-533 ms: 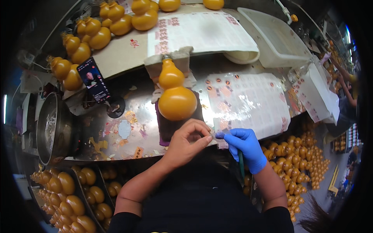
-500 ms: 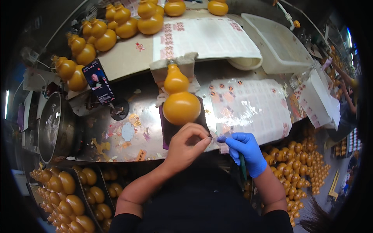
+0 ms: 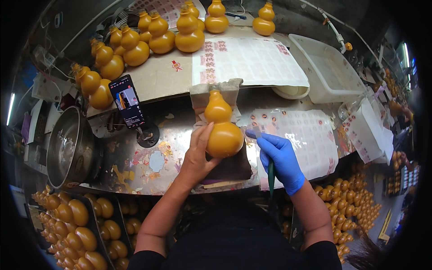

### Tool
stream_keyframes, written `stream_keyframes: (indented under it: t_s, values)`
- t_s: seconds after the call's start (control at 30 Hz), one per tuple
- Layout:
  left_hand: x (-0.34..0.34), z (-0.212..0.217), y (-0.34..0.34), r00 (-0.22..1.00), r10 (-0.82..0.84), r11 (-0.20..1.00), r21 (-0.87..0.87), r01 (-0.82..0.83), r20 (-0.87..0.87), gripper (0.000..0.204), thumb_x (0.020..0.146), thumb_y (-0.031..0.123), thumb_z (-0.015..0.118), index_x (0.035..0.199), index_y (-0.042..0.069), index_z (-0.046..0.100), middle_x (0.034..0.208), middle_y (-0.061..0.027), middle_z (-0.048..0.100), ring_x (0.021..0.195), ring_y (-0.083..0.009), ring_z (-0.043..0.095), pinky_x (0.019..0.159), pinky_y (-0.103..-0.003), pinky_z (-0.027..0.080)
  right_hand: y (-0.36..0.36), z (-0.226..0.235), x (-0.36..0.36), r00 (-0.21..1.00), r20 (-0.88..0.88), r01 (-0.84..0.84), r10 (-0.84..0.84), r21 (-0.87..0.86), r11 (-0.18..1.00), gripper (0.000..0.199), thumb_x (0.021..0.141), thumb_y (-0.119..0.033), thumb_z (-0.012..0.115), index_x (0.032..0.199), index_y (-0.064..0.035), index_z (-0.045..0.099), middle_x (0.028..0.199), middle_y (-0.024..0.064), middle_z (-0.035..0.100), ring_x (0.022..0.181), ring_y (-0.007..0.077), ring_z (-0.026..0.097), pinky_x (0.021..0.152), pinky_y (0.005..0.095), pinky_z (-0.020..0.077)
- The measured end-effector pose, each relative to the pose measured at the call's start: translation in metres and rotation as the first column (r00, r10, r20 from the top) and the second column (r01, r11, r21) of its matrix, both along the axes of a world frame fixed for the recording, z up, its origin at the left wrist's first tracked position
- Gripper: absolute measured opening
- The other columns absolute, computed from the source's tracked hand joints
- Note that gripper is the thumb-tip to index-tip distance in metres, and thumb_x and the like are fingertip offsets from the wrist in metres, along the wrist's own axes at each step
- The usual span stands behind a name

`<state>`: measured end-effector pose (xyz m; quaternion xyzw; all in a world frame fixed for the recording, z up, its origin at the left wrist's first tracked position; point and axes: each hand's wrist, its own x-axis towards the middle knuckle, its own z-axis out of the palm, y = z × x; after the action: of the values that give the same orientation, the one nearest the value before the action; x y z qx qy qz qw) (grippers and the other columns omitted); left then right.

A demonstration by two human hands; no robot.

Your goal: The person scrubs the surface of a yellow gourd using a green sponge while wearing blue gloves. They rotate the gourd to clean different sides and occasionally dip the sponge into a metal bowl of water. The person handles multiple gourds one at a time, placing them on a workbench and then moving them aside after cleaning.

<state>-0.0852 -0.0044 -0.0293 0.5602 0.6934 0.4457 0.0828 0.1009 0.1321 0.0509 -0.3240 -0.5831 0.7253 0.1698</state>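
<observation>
A glossy amber gourd-shaped bottle (image 3: 225, 140) lies on a dark padded rest, its neck against a pale cloth-covered block (image 3: 238, 92). My bare left hand (image 3: 194, 155) grips the bottle's lower bulb from the left, fingers along its side and thumb underneath. In a blue glove, my right hand (image 3: 281, 159) is closed around a slim tool with a green handle (image 3: 271, 176). A flat dark tip (image 3: 253, 134) shows at its fingertips, just right of the bottle; whether tip and handle are one piece, I cannot tell.
Printed sticker sheets (image 3: 294, 139) lie to the right, with another printed sheet (image 3: 252, 58) behind. More gourd bottles (image 3: 189, 38) stand along the back. At left are a propped phone (image 3: 128, 101) and a metal pan (image 3: 65, 148); a plastic tub (image 3: 333, 74) sits back right.
My left hand has gone from a pinch in front of the bottle to a grip on its left side. My right hand has moved forward with the tool. The view has shifted.
</observation>
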Motion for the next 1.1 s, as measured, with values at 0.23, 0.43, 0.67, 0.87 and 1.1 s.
stream_keyframes:
  t_s: [0.23,0.43,0.67,0.87,1.1]
  values:
    - [0.0,0.0,-0.006,0.976,-0.007,0.997,-0.073,0.023,0.219,0.089,0.077,0.016,0.078,0.146,0.002,0.024,0.142,-0.0229,0.038,0.131,-0.0362,0.041,0.108,-0.039,0.034,-0.003,-0.008,-0.011,0.999,-0.037,-0.022,0.027,0.124,0.992,0.032,0.096,-0.014,0.055,0.128,-0.0092,0.061,0.065,-0.0062,0.05,0.058,0.0014,0.044,0.054,0.0177,0.0391]
    - [-0.004,0.005,-0.009,0.958,-0.035,0.984,-0.155,0.082,0.284,0.095,0.077,0.024,0.076,0.148,0.0,0.018,0.147,-0.0242,0.033,0.137,-0.0351,0.034,0.112,-0.039,0.029,-0.019,-0.015,-0.021,0.949,0.306,-0.312,0.072,0.945,0.097,0.066,0.08,-0.004,0.054,0.144,-0.0113,0.04,0.062,0.009,0.057,0.043,0.0253,0.055,0.042,0.0377,0.0445]
    - [-0.012,0.018,0.011,0.367,-0.119,0.993,0.1,0.069,0.923,0.078,0.091,0.038,0.059,0.149,0.004,0.02,0.146,-0.0167,0.036,0.136,-0.0253,0.036,0.113,-0.035,0.027,-0.027,-0.031,-0.02,0.893,0.449,-0.449,-0.019,0.889,-0.087,0.073,0.079,-0.004,0.055,0.148,-0.0117,0.033,0.057,0.0066,0.051,0.042,0.0221,0.053,0.04,0.0363,0.0432]
    - [-0.001,0.018,0.014,0.477,-0.08,0.997,0.063,0.051,0.875,0.073,0.093,0.027,0.061,0.149,0.003,0.02,0.144,-0.0195,0.037,0.133,-0.0239,0.039,0.109,-0.035,0.031,-0.024,-0.028,-0.011,0.921,0.389,-0.389,0.035,0.921,-0.01,0.068,0.081,-0.002,0.055,0.146,-0.0135,0.039,0.055,0.0087,0.053,0.042,0.0226,0.052,0.044,0.0348,0.0431]
    - [-0.002,0.017,0.006,0.509,-0.128,0.99,0.084,0.109,0.851,0.082,0.088,0.024,0.069,0.149,-0.001,0.02,0.144,-0.019,0.036,0.132,-0.0246,0.041,0.108,-0.034,0.034,-0.005,-0.027,-0.022,0.975,0.214,-0.12,0.067,0.246,0.962,0.061,0.089,-0.039,0.065,0.139,-0.0074,0.048,0.06,-0.001,0.053,0.055,0.006,0.049,0.057,0.0229,0.0428]
